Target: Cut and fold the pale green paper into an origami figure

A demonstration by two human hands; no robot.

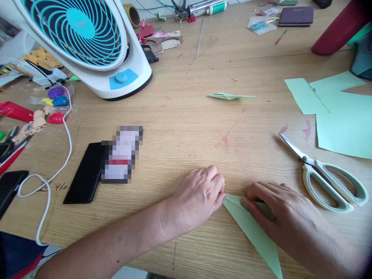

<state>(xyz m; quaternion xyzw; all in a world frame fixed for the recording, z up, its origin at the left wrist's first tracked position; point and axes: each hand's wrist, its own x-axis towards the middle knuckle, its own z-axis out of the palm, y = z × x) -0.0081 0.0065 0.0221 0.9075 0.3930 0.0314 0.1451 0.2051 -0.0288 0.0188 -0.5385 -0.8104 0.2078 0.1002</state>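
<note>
On a light-brown wood-grain worktop (180, 143), a folded pale-green paper triangle (257, 233), likely light, easily creased and best held by its edges, is pinched at its left corner by the left hand (202, 192) and gripped near its upper edge by the right hand (280, 209).

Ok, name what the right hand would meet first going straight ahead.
Past the green paper it touches, the right hand would likely meet the left hand first, though depth is hard to judge.
</note>
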